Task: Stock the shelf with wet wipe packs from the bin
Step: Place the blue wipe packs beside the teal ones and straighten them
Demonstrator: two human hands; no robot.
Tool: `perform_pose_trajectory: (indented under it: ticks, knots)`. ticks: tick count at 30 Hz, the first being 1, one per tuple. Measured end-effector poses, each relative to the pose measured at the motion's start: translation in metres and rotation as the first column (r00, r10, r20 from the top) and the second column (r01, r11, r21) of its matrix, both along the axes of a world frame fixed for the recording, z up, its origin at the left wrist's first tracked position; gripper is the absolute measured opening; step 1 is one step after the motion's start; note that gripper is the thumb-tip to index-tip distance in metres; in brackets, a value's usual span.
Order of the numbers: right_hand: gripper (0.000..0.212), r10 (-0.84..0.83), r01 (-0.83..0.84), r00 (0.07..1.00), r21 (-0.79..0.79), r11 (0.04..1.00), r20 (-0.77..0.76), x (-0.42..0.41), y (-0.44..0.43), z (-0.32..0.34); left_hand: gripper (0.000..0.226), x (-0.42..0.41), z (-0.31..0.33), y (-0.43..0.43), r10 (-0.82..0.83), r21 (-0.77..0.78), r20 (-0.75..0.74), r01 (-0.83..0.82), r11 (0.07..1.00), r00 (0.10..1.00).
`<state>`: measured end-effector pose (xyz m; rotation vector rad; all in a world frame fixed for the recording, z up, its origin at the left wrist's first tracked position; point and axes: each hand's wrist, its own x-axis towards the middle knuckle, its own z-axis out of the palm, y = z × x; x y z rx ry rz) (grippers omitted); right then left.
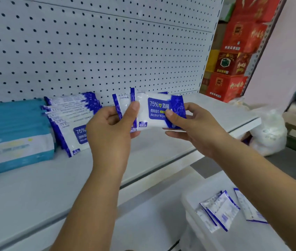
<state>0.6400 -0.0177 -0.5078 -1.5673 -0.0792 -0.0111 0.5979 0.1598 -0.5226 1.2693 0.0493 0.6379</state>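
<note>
My left grip (111, 127) curls round small fan of wet wipe packs (154, 110), thumb across front, held above shelf (152, 151). My right grip (194, 124) pinches front pack's blue right end. Packs white, blue ends; label reads "75%", "Alcohol Wipes", plus Chinese characters. Same kind lean in row (67, 113) on shelf beside teal packs (13, 134). White bin (190, 223) below holds few loose packs (221, 211).

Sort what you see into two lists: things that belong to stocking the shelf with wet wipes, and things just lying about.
Belongs to the job: held packs, left hand, right hand, shelved row of packs, shelf, bin, loose packs.

Just lying about: teal packs, red cartons, white plastic bag.
</note>
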Motion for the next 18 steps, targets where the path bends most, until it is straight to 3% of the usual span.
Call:
perform_pose_trajectory:
  ticks: [4, 9, 13, 16, 18]
  knots:
    - [0.043, 0.013, -0.010, 0.999, 0.093, 0.996, -0.032, 0.009, 0.035, -0.005, 0.020, 0.000, 0.003, 0.037, 0.178, -0.089, -0.012, -0.178, 0.980, 0.984]
    - [0.041, 0.083, -0.078, 0.995, 0.083, 0.993, -0.057, 0.019, 0.068, -0.019, 0.020, 0.001, -0.001, 0.091, 0.442, -0.176, -0.048, -0.443, 0.879, 0.896]
    - [0.045, 0.143, -0.145, 0.988, -0.033, 0.989, -0.062, 0.025, 0.097, -0.036, 0.019, 0.000, -0.005, 0.120, 0.524, -0.211, -0.077, -0.528, 0.823, 0.848]
    - [0.036, 0.260, -0.260, 0.965, -0.114, 0.959, -0.019, 0.028, 0.116, -0.043, 0.019, -0.001, -0.007, 0.132, 0.525, -0.203, -0.093, -0.533, 0.822, 0.846]
    - [0.032, 0.313, -0.291, 0.949, -0.263, 0.920, 0.046, 0.032, 0.125, -0.047, 0.019, -0.003, -0.007, 0.137, 0.493, -0.221, -0.089, -0.499, 0.838, 0.866]
